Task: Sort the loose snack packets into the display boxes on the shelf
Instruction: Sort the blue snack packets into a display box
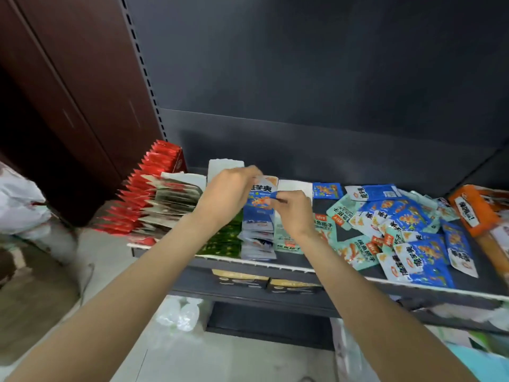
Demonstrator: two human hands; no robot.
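Both hands, left hand (pixel 230 193) and right hand (pixel 293 212), are pinching a blue snack packet (pixel 260 198), filing it upright above the blue row (pixel 257 238); next, seating it squarely.

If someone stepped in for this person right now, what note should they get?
Left hand and right hand both pinch one blue packet, held above the row of blue packets standing in its display box.
Done: red packets, beige packets, green packets and some blue ones stand filed in rows at the left of the shelf.
Left: drop this packet in, then sort the loose pile of blue and teal packets on the right.
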